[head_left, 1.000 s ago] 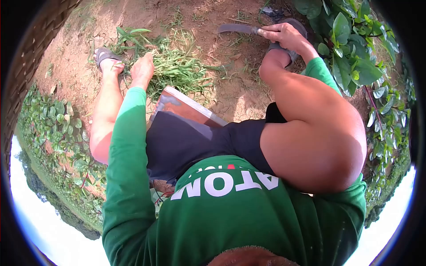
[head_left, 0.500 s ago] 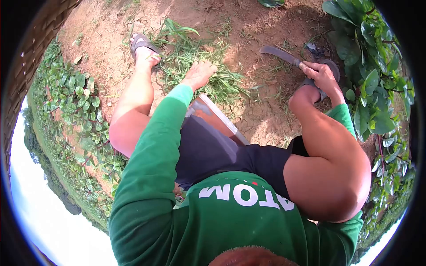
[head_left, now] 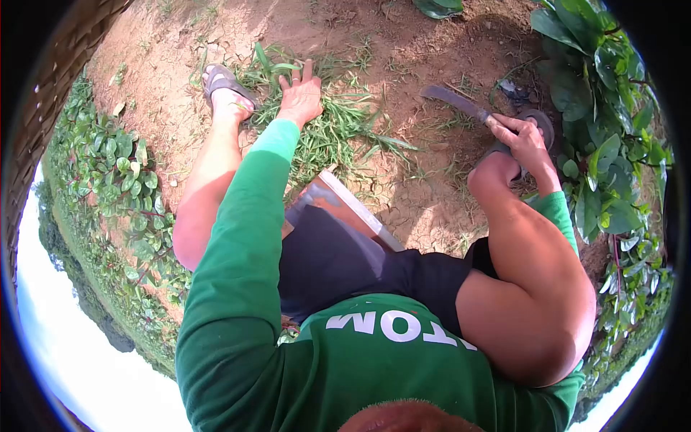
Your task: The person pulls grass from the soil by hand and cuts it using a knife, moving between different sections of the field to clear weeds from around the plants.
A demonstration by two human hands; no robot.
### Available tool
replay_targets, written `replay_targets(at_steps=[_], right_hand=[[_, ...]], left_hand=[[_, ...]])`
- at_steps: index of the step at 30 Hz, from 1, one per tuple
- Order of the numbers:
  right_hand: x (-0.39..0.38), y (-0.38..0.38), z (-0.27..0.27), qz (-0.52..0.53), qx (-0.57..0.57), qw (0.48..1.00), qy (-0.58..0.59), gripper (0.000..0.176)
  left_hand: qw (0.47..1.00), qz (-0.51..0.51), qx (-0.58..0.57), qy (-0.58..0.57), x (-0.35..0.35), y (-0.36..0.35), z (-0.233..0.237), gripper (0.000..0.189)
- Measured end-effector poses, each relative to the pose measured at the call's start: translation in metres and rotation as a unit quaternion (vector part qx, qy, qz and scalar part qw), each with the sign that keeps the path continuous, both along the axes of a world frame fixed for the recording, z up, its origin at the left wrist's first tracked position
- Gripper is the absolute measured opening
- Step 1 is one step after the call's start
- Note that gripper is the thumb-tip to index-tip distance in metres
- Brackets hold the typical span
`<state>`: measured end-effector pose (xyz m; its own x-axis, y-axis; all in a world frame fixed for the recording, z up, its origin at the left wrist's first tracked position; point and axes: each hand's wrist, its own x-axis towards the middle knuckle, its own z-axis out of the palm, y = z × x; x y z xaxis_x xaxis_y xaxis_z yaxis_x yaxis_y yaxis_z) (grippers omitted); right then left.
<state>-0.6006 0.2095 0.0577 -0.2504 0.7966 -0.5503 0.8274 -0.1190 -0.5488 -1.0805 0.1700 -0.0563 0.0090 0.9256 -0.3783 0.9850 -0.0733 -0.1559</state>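
My left hand [head_left: 301, 99] rests on a pile of cut green grass [head_left: 338, 126] on the soil, its fingers spread and pointing away from me. A ring shows on one finger. At the right, my right hand [head_left: 527, 147] is closed around the handle of a curved knife [head_left: 455, 101]. Its dull blade points up and to the left, just above the ground. This hand is beside my right foot and its sandal [head_left: 545, 128].
A worn wooden board [head_left: 345, 205] lies under my thighs. My left sandal [head_left: 219, 78] stands beside the grass. Leafy plants [head_left: 601, 144] line the right side, and more plants [head_left: 122, 169] grow at the left. Dry, cracked soil [head_left: 425, 194] lies between my legs.
My left hand has moved left and slightly away from me over the grass, and its fingers are now spread. My right hand and the knife have hardly moved.
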Motion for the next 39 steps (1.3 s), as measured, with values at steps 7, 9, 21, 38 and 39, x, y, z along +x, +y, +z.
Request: replay_targets(at_steps=[7, 9, 21, 38, 39], right_hand=[[0.0, -0.004, 0.005, 0.027, 0.015, 0.999, -0.017, 0.05], [0.004, 0.006, 0.004, 0.068, 0.041, 0.997, 0.02, 0.052], [-0.204, 0.092, -0.072, 0.16, -0.029, 0.97, 0.18, 0.05], [-0.21, 0.101, -0.046, 0.133, 0.097, 0.977, 0.137, 0.05], [-0.208, 0.113, -0.01, 0.163, 0.111, 0.973, 0.12, 0.047]], left_hand=[[0.972, 0.21, -0.09, -0.057, -0.015, -0.002, -0.01, 0.07], [0.976, 0.181, -0.116, -0.046, -0.015, 0.007, -0.009, 0.067], [0.986, 0.144, 0.074, -0.041, -0.007, -0.011, -0.036, 0.032], [0.946, 0.247, -0.086, -0.193, -0.039, -0.128, 0.002, 0.036], [0.931, 0.268, -0.087, -0.232, -0.052, -0.14, -0.012, 0.038]])
